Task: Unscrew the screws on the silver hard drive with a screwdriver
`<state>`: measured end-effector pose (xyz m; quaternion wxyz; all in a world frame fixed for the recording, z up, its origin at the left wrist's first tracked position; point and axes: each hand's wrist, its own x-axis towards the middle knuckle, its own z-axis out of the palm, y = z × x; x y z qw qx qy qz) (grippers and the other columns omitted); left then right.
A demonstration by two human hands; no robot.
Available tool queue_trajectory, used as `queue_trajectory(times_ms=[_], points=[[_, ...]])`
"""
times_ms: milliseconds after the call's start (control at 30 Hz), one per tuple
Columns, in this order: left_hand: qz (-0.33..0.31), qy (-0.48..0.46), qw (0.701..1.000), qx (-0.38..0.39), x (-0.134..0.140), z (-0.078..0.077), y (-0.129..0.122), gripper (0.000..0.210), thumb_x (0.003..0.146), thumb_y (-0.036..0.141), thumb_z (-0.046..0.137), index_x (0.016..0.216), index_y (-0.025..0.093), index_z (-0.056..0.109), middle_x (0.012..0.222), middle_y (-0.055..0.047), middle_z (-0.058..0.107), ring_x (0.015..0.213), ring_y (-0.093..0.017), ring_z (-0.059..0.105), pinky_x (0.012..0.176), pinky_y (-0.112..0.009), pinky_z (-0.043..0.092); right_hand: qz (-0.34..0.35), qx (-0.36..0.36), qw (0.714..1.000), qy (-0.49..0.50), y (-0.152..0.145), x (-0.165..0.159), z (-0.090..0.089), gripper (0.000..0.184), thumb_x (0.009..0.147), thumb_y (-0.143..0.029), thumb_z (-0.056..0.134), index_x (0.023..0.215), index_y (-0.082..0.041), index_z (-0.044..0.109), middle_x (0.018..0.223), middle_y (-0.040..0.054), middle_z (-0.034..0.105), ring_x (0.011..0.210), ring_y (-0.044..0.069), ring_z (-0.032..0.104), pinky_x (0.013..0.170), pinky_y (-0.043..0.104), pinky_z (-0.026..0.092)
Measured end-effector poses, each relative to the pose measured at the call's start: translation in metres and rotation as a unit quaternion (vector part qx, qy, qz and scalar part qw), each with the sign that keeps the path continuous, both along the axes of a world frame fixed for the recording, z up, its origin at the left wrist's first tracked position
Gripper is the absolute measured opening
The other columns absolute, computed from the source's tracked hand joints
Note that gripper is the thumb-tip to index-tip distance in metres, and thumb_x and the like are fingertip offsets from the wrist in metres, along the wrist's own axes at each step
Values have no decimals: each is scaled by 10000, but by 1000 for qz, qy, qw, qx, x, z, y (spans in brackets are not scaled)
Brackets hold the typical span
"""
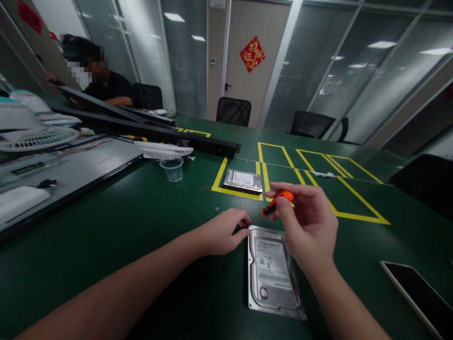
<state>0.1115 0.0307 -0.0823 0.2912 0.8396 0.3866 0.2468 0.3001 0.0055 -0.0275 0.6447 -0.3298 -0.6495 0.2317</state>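
A silver hard drive (271,269) lies label up on the green table in front of me. My right hand (309,224) is closed around the orange and black handle of a screwdriver (278,200). Its thin shaft slants down to the drive's far left corner. At that same corner, the curled fingers and thumb of my left hand (226,231) grip the drive's edge beside the screwdriver tip. Whether a screw sits under the tip is hidden by my fingers. Farther off, a second hard drive (243,180) rests inside a yellow taped box.
Small screws (216,208) lie left of the second drive. A clear plastic cup (171,169), a long black power strip (208,144) and a flat grey panel (88,163) occupy the left. A phone (417,293) is at right. Another person (109,87) sits far left.
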Motion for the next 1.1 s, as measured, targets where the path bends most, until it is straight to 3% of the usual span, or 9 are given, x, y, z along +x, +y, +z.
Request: queue_trajectory(times_ms=[300, 467, 633, 767, 1000, 1100], points=[[-3, 2, 1000, -2, 0, 0, 1, 111, 985, 232, 631, 1080, 180, 654, 1067, -79, 709, 1031, -258, 663, 903, -404, 534, 43, -12, 999, -2, 1, 4, -4, 247, 1065, -244, 550, 1247, -270, 714, 1196, 82, 738, 958, 211, 749, 636, 324, 627], [-3, 0, 1000, 0, 0, -1, 0, 104, 982, 227, 634, 1075, 181, 651, 1065, -78, 709, 1031, -257, 660, 907, -404, 533, 26, -16, 999, -12, 0, 4, -3, 228, 1050, -229, 581, 1229, -249, 721, 1156, 76, 752, 803, 168, 727, 641, 324, 625], [1, 1, 1000, -6, 0, 1, -1, 110, 981, 222, 641, 1079, 176, 655, 1074, -86, 713, 1025, -257, 667, 908, -398, 536, 1, 5, 1000, -3, 0, 1, -1, 179, 967, -172, 705, 1136, -232, 702, 1154, 89, 742, 1005, 220, 753, 616, 276, 641], [1, 4, 1000, -8, 1, 3, -1, 108, 979, 219, 648, 1077, 173, 656, 1079, -92, 717, 1021, -259, 670, 905, -399, 538, -1, 2, 1000, -3, 1, 2, -2, 213, 952, -160, 725, 1140, -251, 687, 1128, 74, 751, 1028, 223, 755, 626, 274, 640], [0, 4, 1000, -6, 1, 1, 0, 109, 985, 220, 642, 1081, 172, 658, 1076, -86, 712, 1032, -259, 669, 905, -399, 535, 33, -14, 999, -16, 2, 7, -4, 254, 1067, -230, 550, 1239, -261, 735, 1171, 77, 756, 814, 169, 725, 647, 323, 608], [0, 4, 1000, -6, 0, 0, 0, 113, 984, 219, 644, 1086, 173, 658, 1077, -82, 710, 1036, -258, 667, 908, -397, 532, 31, -15, 999, -14, 1, 6, -4, 253, 1061, -224, 562, 1245, -252, 735, 1183, 82, 752, 773, 154, 709, 646, 319, 600]])
